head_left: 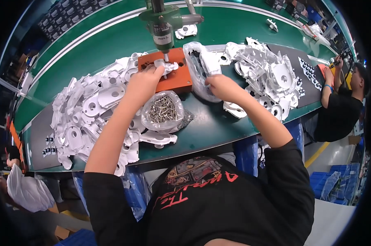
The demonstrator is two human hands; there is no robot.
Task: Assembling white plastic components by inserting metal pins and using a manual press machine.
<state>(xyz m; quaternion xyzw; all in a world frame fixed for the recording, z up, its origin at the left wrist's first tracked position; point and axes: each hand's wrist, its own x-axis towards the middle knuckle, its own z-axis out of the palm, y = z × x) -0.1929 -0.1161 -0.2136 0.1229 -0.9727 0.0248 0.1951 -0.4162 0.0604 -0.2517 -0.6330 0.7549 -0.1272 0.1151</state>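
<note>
My left hand [146, 80] presses a white plastic part [165, 65] onto an orange jig block [178, 78] under a hanging green power screwdriver [163, 22]. Its fingers are on the part, right by the driver's tip. My right hand [220, 87] reaches into a clear plastic bag of small parts [199, 61] just right of the jig, fingers curled at the bag's lower edge; whether it grips anything I cannot tell. A clear bag of metal screws [163, 110] lies in front of the jig, between my forearms.
Heaps of white plastic housings lie at the left [89, 110] and at the right [267, 74] on the green bench [218, 127]. A green conveyor belt [111, 39] runs behind. A seated co-worker in black [341, 106] works at the right; another person [21, 184] is at lower left.
</note>
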